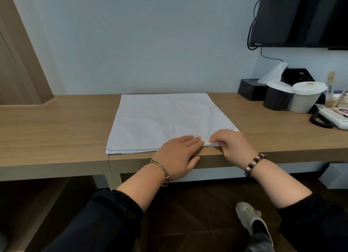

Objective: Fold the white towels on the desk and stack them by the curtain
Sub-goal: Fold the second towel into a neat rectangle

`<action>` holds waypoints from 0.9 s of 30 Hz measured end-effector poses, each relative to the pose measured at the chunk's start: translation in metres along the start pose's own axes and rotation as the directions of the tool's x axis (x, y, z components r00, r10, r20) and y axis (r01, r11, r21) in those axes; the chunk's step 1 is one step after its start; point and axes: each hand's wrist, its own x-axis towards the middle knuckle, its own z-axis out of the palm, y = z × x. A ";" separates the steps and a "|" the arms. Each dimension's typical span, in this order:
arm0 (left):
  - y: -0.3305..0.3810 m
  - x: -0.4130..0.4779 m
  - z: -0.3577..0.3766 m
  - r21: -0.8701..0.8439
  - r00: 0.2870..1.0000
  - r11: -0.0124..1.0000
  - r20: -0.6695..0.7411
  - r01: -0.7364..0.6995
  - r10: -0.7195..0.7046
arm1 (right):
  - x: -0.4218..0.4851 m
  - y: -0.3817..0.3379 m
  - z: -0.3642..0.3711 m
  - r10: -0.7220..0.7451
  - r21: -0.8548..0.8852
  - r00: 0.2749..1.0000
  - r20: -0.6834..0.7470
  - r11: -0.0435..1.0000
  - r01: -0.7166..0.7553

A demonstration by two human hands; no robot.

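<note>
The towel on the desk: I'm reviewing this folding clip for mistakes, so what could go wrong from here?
1. The white towel lies right at the front edge of the desk; a tug by the right hand, which pinches its near corner, could drag it off.
2. The left hand presses flat on only one spot, so the layers may shift and fold crooked.
3. Two lidded cups stand to the right; a wide swing might knock them.
</note>
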 end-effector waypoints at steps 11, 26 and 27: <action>0.001 0.002 0.000 0.007 0.998 1.000 -0.054 0.019 -0.019 | -0.004 0.024 -0.014 0.181 -0.294 0.974 -0.138 0.931 -0.215; 0.000 0.004 0.002 0.017 0.998 0.999 -0.043 0.044 -0.043 | -0.024 0.032 -0.004 0.142 -0.214 0.969 -0.204 0.959 -0.186; 0.000 0.004 0.001 0.013 0.998 0.999 -0.046 0.044 -0.044 | -0.024 0.032 -0.003 0.148 -0.210 0.967 -0.207 0.959 -0.192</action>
